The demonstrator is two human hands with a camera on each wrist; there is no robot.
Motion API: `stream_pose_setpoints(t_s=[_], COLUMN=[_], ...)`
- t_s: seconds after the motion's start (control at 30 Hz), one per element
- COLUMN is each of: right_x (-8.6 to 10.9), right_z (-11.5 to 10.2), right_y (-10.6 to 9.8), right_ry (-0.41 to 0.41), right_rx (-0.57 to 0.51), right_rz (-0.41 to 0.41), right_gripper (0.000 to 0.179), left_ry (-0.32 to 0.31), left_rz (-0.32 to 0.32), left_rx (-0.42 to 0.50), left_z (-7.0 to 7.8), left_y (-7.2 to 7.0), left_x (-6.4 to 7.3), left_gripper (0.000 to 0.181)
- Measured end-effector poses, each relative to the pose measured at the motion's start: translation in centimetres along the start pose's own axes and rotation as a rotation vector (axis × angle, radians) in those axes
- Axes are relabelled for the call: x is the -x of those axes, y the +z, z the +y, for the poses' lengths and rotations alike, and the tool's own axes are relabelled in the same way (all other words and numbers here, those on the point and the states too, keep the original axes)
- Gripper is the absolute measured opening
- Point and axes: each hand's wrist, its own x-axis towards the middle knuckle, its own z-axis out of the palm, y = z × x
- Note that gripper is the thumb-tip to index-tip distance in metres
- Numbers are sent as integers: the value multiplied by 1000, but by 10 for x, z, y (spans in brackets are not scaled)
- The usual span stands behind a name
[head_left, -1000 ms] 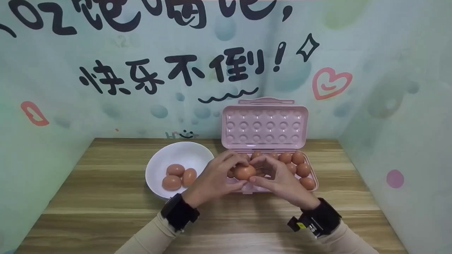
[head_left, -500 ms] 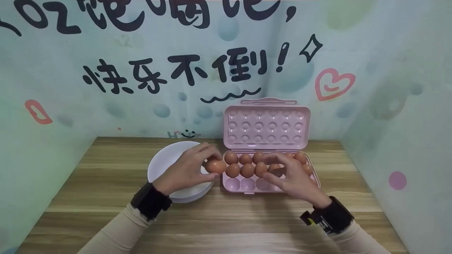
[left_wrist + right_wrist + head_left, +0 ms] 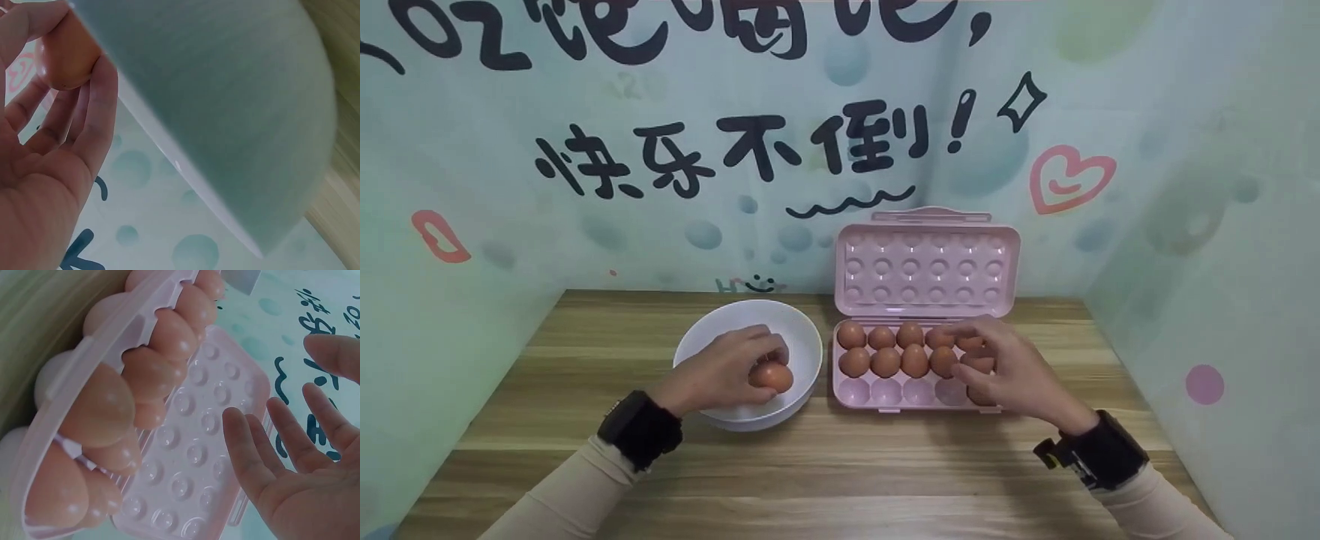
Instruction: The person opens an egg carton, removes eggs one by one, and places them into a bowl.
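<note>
My left hand [image 3: 718, 369] holds a brown egg [image 3: 774, 377] between thumb and fingers over the white bowl [image 3: 804, 349]. In the left wrist view, that egg [image 3: 68, 55] shows beside the bowl's rim, with the bowl's outer wall [image 3: 236, 112] filling much of the picture. The hand covers whatever lies in the bowl. Over the right end of a pink egg carton [image 3: 855, 393] hovers my right hand [image 3: 1020, 367], its fingers spread and holding nothing. Brown eggs [image 3: 885, 362] sit in the carton's back rows. In the right wrist view, the right hand [image 3: 309, 478] appears apart from the eggs [image 3: 101, 405].
The carton's lid [image 3: 927, 271] stands raised at the back, against the printed backdrop [image 3: 660, 247]. Several front pockets [image 3: 919, 393] of the carton hold no egg. A wooden tabletop [image 3: 840, 480] lies under everything, with side walls [image 3: 1200, 300] at both ends.
My left hand has carried the egg leftward from the carton to over the bowl. My right hand, first touching or close to that egg, has drawn away to the right.
</note>
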Motion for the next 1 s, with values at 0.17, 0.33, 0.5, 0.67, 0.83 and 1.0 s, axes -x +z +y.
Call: stream_pose_setpoints(t_s=[0.17,0.33,0.5,0.67,0.83,1.0], right_x=[5,9,12,14,15,15], right_z=[9,12,15,18,20,19], right_y=[-4,-6,-8,-11,-13,-13], right_ry=[-76,-115,-99,-109,-120,-134], right_rx=[100,202,233,243,257,270], right_rz=[-16,-26,-49,-58,-73,-70], right_gripper=[57,59,63,63,61,61], left_ry=[3,-17,5,-3,-24,9], left_rz=[-49,-126,-129,-139,-160,-126], left_rx=[-2,-9,-57,-81,-64,-49], left_z=[-6,-9,-12,-13,-12,-12], left_y=[-1,-1,1,2,3,5], left_x=[7,10,11,12,11,13], left_gripper=[28,25,21,18,14,14])
